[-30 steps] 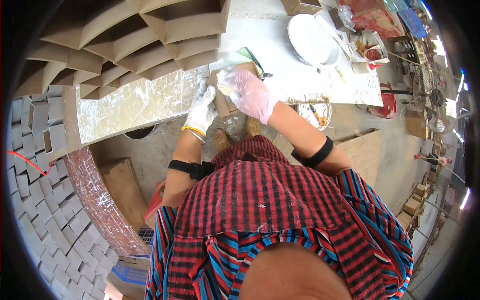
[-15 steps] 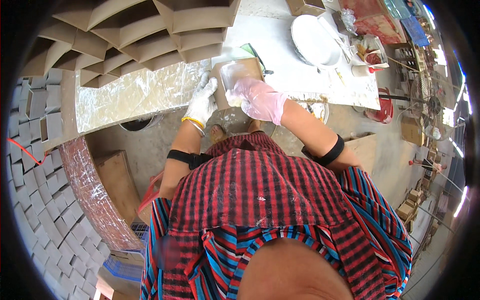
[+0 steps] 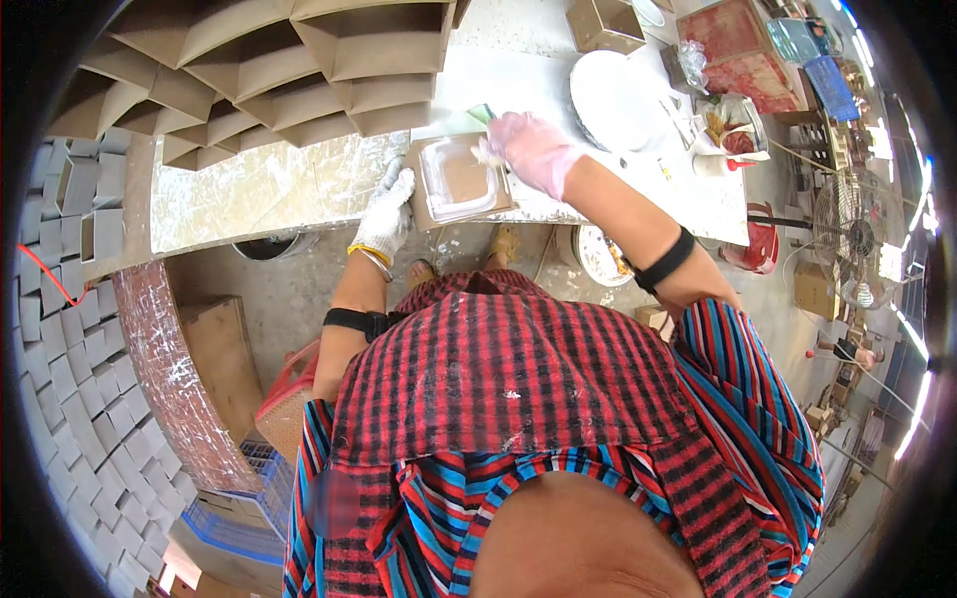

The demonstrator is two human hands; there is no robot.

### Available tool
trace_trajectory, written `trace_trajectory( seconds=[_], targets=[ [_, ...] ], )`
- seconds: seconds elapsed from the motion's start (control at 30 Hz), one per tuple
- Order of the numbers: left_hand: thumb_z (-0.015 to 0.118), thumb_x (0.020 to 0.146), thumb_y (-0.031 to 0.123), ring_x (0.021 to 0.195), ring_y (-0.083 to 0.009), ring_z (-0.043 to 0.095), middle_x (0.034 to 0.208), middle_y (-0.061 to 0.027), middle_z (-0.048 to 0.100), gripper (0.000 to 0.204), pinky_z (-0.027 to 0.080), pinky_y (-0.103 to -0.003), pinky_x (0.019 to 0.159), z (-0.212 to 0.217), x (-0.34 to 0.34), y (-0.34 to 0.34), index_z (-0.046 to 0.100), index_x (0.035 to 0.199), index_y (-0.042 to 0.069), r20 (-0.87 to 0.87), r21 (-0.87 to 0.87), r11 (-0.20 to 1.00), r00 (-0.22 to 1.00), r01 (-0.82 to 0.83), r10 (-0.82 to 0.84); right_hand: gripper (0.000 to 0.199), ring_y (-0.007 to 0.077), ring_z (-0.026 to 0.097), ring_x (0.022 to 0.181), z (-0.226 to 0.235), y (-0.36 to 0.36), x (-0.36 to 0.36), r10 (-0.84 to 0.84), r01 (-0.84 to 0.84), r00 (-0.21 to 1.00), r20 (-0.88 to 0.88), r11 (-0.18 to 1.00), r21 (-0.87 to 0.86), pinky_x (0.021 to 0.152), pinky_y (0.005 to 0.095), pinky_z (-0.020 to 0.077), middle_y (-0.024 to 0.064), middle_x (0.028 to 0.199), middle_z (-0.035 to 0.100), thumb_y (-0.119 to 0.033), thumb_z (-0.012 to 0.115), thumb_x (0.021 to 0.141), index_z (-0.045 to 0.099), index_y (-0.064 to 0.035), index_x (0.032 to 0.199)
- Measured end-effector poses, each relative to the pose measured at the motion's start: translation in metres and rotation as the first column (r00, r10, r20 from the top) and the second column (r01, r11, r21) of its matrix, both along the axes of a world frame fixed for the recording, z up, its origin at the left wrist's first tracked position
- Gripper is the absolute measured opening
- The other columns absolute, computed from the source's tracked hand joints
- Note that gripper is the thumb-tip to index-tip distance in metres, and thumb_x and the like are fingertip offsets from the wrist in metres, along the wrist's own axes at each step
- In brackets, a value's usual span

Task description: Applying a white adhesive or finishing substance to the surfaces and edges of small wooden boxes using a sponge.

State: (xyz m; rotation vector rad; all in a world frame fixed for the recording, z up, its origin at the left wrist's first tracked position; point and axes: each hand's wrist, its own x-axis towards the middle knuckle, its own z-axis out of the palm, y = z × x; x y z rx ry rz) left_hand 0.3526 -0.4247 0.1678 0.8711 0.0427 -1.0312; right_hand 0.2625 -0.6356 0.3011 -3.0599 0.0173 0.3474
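My left hand [image 3: 384, 211], in a white knit glove, grips the left side of a brown cardboard box [image 3: 419, 206] at the table's front edge. A thick white paste forms a rounded ring on the box's upper face. My right hand [image 3: 535, 154], in a thin pink glove, is closed just above the box's right side. Something small and whitish shows at its fingertips, too hidden to name. Beyond that hand, a green item [image 3: 481, 114] lies partly covered on the white table [image 3: 543, 72].
A brown cardboard grid [image 3: 384, 60] stands at the back left. A round white-coated pan [image 3: 610, 100], a white bottle [image 3: 710, 165] with a red tip and an open box [image 3: 606, 28] are on the right. A bucket [image 3: 599, 261] sits under the table; many grey boxes [image 3: 90, 399] fill the left.
My right hand has moved from over the box's face toward the far right. The smeared paste now shows as a ring. My left hand and the box have shifted slightly left and nearer.
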Motion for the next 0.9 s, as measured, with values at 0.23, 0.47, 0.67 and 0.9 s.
trace_trajectory(
  seconds=[0.23,0.47,0.67,0.9],
  targets=[
    [0.059,0.087,0.018,0.116,-0.0180,0.045,0.133,-0.0071,0.043,0.065,0.037,-0.031,0.097,-0.014,-0.001,-0.001,0.024,0.141,0.008,-0.047,0.004,0.999,0.998,-0.052,0.052,0.018,0.0340,0.061,0.089,0.004,0.007,-0.004,-0.006,0.009,0.997,-0.082,0.999,0.034,0.077,0.0409,0.0484,0.0203,0.092,0.061,-0.008,0.050,0.081,0.058,0.0015,0.093],
    [0.052,0.091,0.023,0.119,-0.0206,0.044,0.136,-0.0074,0.040,0.059,0.041,-0.036,0.096,0.000,-0.001,0.000,0.025,0.141,0.009,-0.075,0.085,0.996,0.997,0.032,-0.025,0.023,0.0369,0.058,0.088,0.016,0.013,-0.015,-0.028,0.047,0.990,-0.141,0.990,0.134,0.080,0.0415,0.0453,0.0190,0.091,0.061,-0.020,0.046,0.087,0.060,-0.0022,0.091],
    [0.057,0.088,0.016,0.116,-0.0185,0.046,0.132,-0.0078,0.043,0.064,0.040,-0.033,0.096,0.017,-0.005,-0.010,0.023,0.141,0.005,-0.046,0.059,0.997,0.998,-0.045,0.048,0.017,0.0363,0.057,0.090,0.005,0.012,-0.019,-0.067,0.112,0.970,-0.232,0.977,0.184,0.081,0.0393,0.0453,0.0170,0.094,0.061,-0.017,0.053,0.083,0.061,-0.0049,0.093],
    [0.057,0.088,0.015,0.116,-0.0188,0.046,0.132,-0.0088,0.043,0.064,0.039,-0.032,0.097,0.015,-0.006,0.000,0.021,0.141,0.004,-0.062,0.052,0.995,0.994,-0.083,0.086,0.017,0.0186,0.055,0.084,0.011,0.026,-0.007,-0.468,0.269,0.884,-0.009,0.492,0.828,0.079,0.0309,0.0439,0.0100,0.090,0.061,-0.014,0.056,0.086,0.059,-0.0008,0.096]
  ],
)
